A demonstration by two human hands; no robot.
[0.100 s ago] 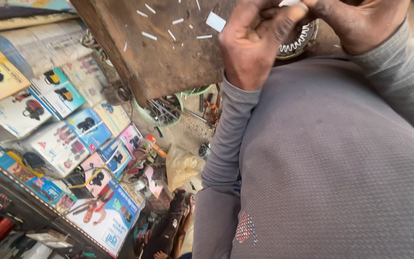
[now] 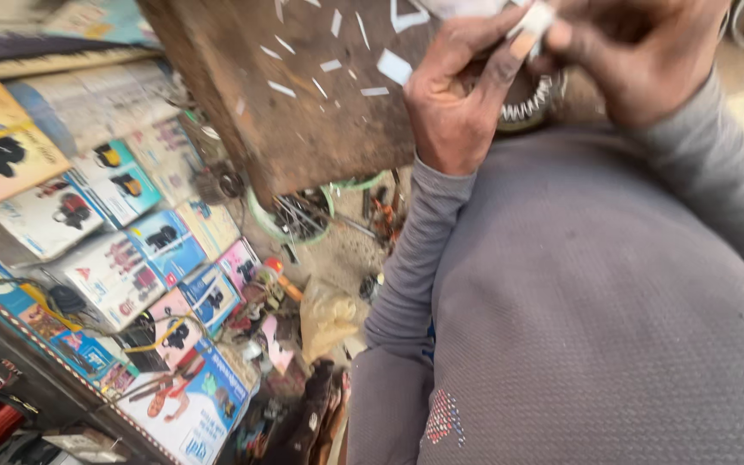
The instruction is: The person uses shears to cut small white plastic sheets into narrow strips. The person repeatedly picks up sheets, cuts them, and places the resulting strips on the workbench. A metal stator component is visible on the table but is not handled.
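My left hand point(image 2: 458, 103) and right hand point(image 2: 639, 56) both pinch a small white strip point(image 2: 534, 19) above the near edge of the worn wooden counter point(image 2: 303, 103), over a coiled metal ring point(image 2: 531, 108). Best I grip it firmly, close to the fingertips, among the white scraps point(image 2: 393, 66).

Boxes point(image 2: 114, 250) left of board point(image 2: 303, 95), scraps point(image 2: 393, 66) on it

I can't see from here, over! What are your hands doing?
Left hand and right hand pinch a small white strip together. Toothed metal ring just beneath. White scraps litter the wooden board.
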